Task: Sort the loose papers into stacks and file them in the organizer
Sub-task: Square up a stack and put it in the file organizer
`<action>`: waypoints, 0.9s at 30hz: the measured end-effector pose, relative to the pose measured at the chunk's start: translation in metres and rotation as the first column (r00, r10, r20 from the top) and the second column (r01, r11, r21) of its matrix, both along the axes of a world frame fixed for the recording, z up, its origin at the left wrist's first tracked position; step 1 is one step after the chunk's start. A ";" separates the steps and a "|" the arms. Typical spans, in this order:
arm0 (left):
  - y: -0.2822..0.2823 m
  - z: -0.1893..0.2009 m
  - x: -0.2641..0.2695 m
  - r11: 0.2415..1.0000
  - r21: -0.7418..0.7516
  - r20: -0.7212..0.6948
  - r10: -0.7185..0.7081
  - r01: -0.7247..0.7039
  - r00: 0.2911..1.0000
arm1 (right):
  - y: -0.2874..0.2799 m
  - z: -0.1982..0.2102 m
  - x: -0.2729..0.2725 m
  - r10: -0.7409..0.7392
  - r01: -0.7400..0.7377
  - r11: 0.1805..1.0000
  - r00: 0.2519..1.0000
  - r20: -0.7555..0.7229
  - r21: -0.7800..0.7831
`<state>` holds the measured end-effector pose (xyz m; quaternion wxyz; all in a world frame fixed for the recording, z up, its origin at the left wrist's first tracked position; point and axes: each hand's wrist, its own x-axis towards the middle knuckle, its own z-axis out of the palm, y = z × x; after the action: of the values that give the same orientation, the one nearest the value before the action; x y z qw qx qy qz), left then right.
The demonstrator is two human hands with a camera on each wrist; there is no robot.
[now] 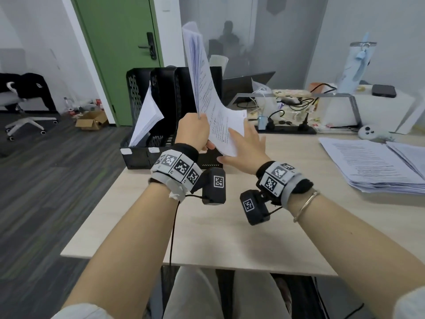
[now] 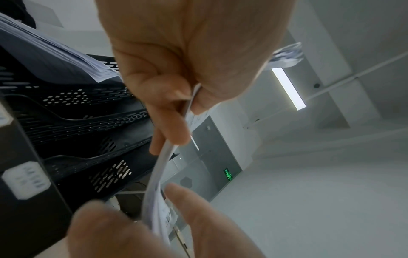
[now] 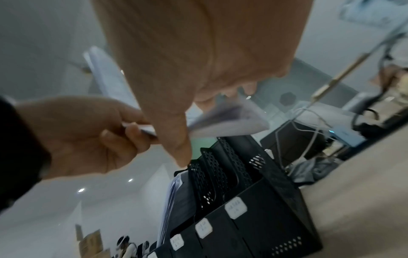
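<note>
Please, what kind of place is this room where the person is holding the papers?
Most likely an office. A black file organizer stands on a light wooden desk, a thick pile of printed papers lies to the right, and a wheeled office chair stands by a green door.

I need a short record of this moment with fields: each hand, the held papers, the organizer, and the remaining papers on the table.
left hand: grips the lower edge of the held stack of papers
right hand: fingers straight, flat against the printed side of the stack
held stack of papers: upright, bending, above the organizer
organizer: black, perforated, at the table's far left corner; leftmost slot already holds filed papers
remaining papers: lie flat on the table, at the right
</note>
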<state>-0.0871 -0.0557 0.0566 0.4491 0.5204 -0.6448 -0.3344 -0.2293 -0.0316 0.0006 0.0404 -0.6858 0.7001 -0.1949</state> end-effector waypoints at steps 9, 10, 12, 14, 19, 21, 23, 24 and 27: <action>-0.018 0.009 0.038 0.992 -0.080 0.036 0.102 -0.099 0.994 | -0.039 0.009 0.060 0.229 -0.236 0.972 0.948 0.219 0.003; -0.020 0.010 0.042 0.991 -0.081 0.031 0.112 -0.109 0.993 | -0.041 0.010 0.064 0.232 -0.239 0.971 0.946 0.226 0.004; -0.023 0.013 0.052 0.991 -0.057 0.020 0.125 -0.124 0.992 | -0.044 0.012 0.071 0.238 -0.248 0.969 0.937 0.257 0.010; -0.025 0.017 0.061 0.991 -0.021 -0.007 0.131 -0.131 0.991 | -0.047 0.012 0.076 0.243 -0.257 0.966 0.926 0.288 0.011; -0.040 0.022 0.072 0.972 -0.081 0.043 0.223 -0.219 0.974 | -0.064 0.017 0.097 0.280 -0.296 0.955 0.909 0.307 0.003; -0.049 0.023 0.076 0.949 -0.168 0.083 0.282 -0.266 0.956 | -0.071 0.021 0.107 0.307 -0.320 0.947 0.887 0.344 -0.018; -0.056 0.025 0.081 0.925 -0.238 0.125 0.333 -0.297 0.935 | -0.075 0.025 0.114 0.313 -0.325 0.945 0.874 0.371 -0.031; -0.059 0.027 0.083 0.910 -0.270 0.144 0.360 -0.314 0.922 | -0.077 0.027 0.117 0.311 -0.322 0.946 0.871 0.380 -0.034; -0.067 0.030 0.086 0.882 -0.327 0.204 0.417 -0.339 0.886 | -0.085 0.030 0.121 0.306 -0.319 0.947 0.868 0.392 -0.032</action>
<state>-0.0009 -0.1224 0.0864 0.4841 0.6080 -0.6254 -0.0703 -0.1081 -0.1162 0.0310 0.2223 -0.7361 0.5608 -0.3069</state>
